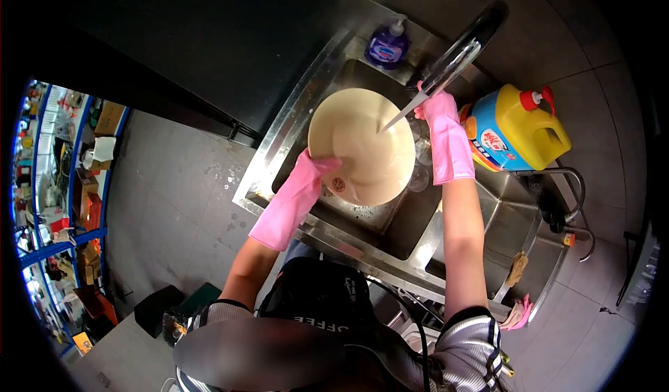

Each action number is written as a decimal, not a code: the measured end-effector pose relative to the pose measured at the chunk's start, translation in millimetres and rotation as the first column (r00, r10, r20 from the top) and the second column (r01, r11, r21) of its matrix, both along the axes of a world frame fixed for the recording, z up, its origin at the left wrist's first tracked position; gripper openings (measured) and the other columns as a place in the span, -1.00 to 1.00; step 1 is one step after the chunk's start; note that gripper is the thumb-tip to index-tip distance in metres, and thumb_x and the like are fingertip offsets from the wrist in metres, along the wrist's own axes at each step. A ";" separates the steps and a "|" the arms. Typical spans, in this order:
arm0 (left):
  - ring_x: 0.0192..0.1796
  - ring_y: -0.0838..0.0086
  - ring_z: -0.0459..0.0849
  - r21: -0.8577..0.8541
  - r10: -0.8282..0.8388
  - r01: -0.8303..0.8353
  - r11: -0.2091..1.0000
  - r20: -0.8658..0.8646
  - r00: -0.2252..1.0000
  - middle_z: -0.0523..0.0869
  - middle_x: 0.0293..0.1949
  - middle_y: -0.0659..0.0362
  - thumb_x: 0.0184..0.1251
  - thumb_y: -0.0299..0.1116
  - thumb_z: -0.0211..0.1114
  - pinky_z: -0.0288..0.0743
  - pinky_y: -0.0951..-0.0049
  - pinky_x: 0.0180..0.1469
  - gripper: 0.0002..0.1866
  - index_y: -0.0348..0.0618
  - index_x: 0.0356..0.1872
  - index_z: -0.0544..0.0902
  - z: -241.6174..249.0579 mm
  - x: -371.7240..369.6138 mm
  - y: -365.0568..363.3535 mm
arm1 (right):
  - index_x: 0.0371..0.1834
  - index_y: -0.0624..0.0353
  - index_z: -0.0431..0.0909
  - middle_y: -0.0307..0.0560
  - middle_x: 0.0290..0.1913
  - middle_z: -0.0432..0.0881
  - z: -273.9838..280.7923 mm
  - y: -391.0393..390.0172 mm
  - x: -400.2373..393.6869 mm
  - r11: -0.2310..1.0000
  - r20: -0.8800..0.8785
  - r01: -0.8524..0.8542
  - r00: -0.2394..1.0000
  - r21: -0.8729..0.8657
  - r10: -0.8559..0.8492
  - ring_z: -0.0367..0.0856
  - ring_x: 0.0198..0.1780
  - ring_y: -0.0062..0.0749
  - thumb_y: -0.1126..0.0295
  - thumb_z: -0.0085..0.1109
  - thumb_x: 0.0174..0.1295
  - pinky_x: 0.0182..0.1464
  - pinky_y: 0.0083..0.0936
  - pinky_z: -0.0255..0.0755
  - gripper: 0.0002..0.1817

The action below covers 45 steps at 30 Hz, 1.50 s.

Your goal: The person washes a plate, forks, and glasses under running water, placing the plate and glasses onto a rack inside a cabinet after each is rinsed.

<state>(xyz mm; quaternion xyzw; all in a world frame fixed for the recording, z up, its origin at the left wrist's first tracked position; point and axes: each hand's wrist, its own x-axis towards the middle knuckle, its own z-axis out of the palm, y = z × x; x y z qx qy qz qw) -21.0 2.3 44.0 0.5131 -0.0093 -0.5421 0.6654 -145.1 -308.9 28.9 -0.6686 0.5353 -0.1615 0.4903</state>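
My left hand (300,190), in a pink rubber glove, grips the near-left rim of a large cream-coloured bowl (373,162). Its thumb lies over the inside of the bowl, and the other fingers are hidden beneath. The bowl is held over the left sink basin, tilted slightly. Water (404,114) runs from a chrome faucet (460,54) into it. My right hand (440,110), in a matching glove, is closed at the faucet, with its fingers partly hidden behind the spout. Clear glasses (419,176) show beside the bowl, partly covered by it.
A purple soap pump bottle (387,43) stands behind the sink (348,242). To the right is a large yellow detergent jug (519,127) with a red pump. A brown cloth or sponge (516,268) and pink gloves (517,314) lie at the right edge. Shelves (63,218) stand far left.
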 end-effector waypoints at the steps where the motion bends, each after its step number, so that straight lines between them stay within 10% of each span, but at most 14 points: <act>1: 0.12 0.37 0.68 -0.005 -0.007 0.007 1.000 0.005 1.000 0.74 0.05 0.11 0.05 -0.76 0.21 0.48 0.41 0.22 -0.39 -0.20 0.23 0.61 -4.7 1.2 1.1 | -0.32 0.33 0.69 -0.02 -0.56 0.65 -2.0 -0.9 -0.3 1.000 0.012 -0.001 1.000 0.001 0.001 0.60 -0.63 -0.35 0.07 0.27 0.40 -0.55 -0.45 0.50 -0.56; 13: 0.14 0.33 0.67 0.002 -0.004 0.004 1.000 -0.003 1.000 0.74 0.05 0.10 0.02 -0.78 0.29 0.47 0.35 0.25 -0.38 -0.25 0.22 0.60 -8.8 2.1 4.2 | -0.36 0.34 0.66 0.00 -0.57 0.65 17.4 7.7 1.5 0.999 0.010 0.008 1.000 0.035 -0.008 0.62 -0.62 -0.32 0.08 0.26 0.40 -0.54 -0.44 0.49 -0.55; 16: 0.14 0.32 0.67 -0.026 -0.010 0.009 1.000 -0.001 1.000 0.74 0.06 0.10 0.03 -0.77 0.29 0.47 0.33 0.26 -0.40 -0.25 0.21 0.60 -17.5 1.8 5.5 | 0.02 0.14 0.65 -0.16 -0.62 0.60 24.3 10.1 3.1 0.999 -0.099 -0.047 0.994 0.020 0.049 0.60 -0.62 -0.48 0.05 -0.04 0.54 -0.45 -0.49 0.54 -0.59; 19: 0.15 0.32 0.67 -0.059 -0.005 0.005 0.998 -0.004 1.000 0.74 0.06 0.10 0.04 -0.77 0.29 0.47 0.32 0.26 -0.41 -0.25 0.21 0.60 -18.2 -0.4 5.1 | -0.18 0.29 0.65 0.02 -0.46 0.72 36.1 15.5 2.1 0.999 -0.106 -0.004 0.994 0.049 0.010 0.72 -0.47 -0.23 0.08 0.23 0.40 -0.37 -0.36 0.58 -0.60; 22: 0.14 0.32 0.68 -0.040 0.051 -0.050 0.998 0.015 0.999 0.74 0.06 0.09 0.06 -0.76 0.29 0.47 0.31 0.27 -0.43 -0.25 0.20 0.60 -6.4 -6.2 3.9 | 0.09 0.26 0.57 0.09 -0.22 0.76 24.9 38.5 -6.9 0.778 -0.419 -0.154 0.895 -0.610 -0.151 0.76 -0.20 -0.05 0.09 0.27 0.33 -0.12 -0.22 0.63 -0.53; 26: 0.13 0.34 0.69 -0.053 0.118 -0.116 0.992 0.047 0.992 0.73 0.08 0.09 0.07 -0.75 0.31 0.52 0.33 0.23 -0.43 -0.24 0.21 0.59 -18.9 -6.7 -1.1 | 0.24 0.24 0.48 0.17 0.02 0.70 -3.5 127.5 -1.0 0.634 -0.055 0.065 0.984 -0.771 -0.167 0.70 0.01 0.09 0.17 0.39 0.19 0.05 -0.16 0.59 -0.40; 31: 0.04 0.40 0.71 -0.033 0.186 -0.185 0.982 0.070 0.980 0.73 0.02 0.10 0.17 -0.65 0.36 0.60 0.36 0.10 -0.60 -0.23 0.07 0.61 -35.8 -8.5 -22.0 | 0.38 0.25 0.38 0.22 0.25 0.53 14.6 160.5 52.5 0.814 -0.387 -0.308 0.915 -0.493 0.113 0.52 0.29 0.08 0.34 0.15 0.35 0.29 -0.21 0.47 -0.47; 34: -0.15 0.44 0.73 0.047 0.185 -0.199 0.979 0.208 0.961 0.75 -0.16 0.13 0.20 -0.53 0.43 0.63 0.38 -0.06 -0.70 -0.25 -0.05 0.60 -24.1 -11.5 -33.1 | 0.42 0.27 0.35 0.32 0.38 0.41 -50.1 125.6 84.3 0.765 0.071 0.086 0.996 -0.638 -0.053 0.37 0.40 0.22 0.30 0.21 0.25 0.44 -0.05 0.23 -0.35; 37: -0.27 0.44 0.74 0.104 0.100 -0.139 0.985 0.310 0.945 0.76 -0.24 0.16 0.17 -0.52 0.44 0.64 0.38 -0.21 -0.66 -0.25 -0.03 0.61 -29.8 4.7 -44.5 | 0.49 0.31 0.24 0.37 0.47 0.30 -59.7 129.5 82.8 0.383 -0.288 -0.334 0.942 -0.861 0.172 0.28 0.46 0.27 0.30 0.09 0.35 0.47 -0.06 0.17 -0.34; 39: -0.23 0.44 0.75 0.088 0.059 -0.084 0.993 0.261 0.963 0.77 -0.20 0.15 0.16 -0.54 0.43 0.64 0.39 -0.18 -0.65 -0.27 0.00 0.62 -33.4 12.7 -37.4 | 0.31 0.26 0.44 0.26 0.22 0.54 -5.2 121.9 58.7 0.848 -0.061 -0.167 0.986 -0.502 0.158 0.52 0.25 0.17 0.17 0.17 0.28 0.26 -0.11 0.41 -0.42; 41: -0.13 0.39 0.77 0.023 -0.009 0.003 1.000 0.263 0.965 0.79 -0.11 0.09 0.16 -0.63 0.37 0.64 0.37 -0.08 -0.61 -0.34 0.06 0.66 -23.0 24.8 -30.6 | 0.23 0.25 0.54 0.20 0.10 0.67 9.3 112.0 33.7 0.958 0.015 -0.080 0.996 -0.277 0.088 0.65 0.13 0.11 0.16 0.22 0.28 0.17 -0.13 0.53 -0.47; 44: -0.06 0.32 0.77 -0.131 -0.081 0.087 0.988 0.055 0.995 0.78 -0.04 0.02 0.15 -0.71 0.32 0.63 0.34 0.02 -0.57 -0.37 0.11 0.67 -16.3 39.3 -19.2 | 0.24 0.32 0.56 0.19 0.11 0.71 -76.1 100.8 -10.9 0.913 -0.080 -0.072 0.996 -0.401 0.043 0.70 0.08 0.10 0.28 0.25 0.38 0.19 -0.13 0.52 -0.55; 45: -0.02 0.25 0.77 -0.113 -0.153 0.165 0.980 0.102 0.983 0.78 -0.02 -0.01 0.14 -0.72 0.31 0.61 0.33 0.08 -0.54 -0.39 0.13 0.66 -26.9 46.0 -15.7 | 0.19 0.30 0.60 0.08 0.01 0.76 -84.2 104.5 -25.3 0.999 0.250 -0.029 0.967 -0.045 0.040 0.75 -0.02 -0.03 0.30 0.29 0.38 0.12 -0.22 0.57 -0.60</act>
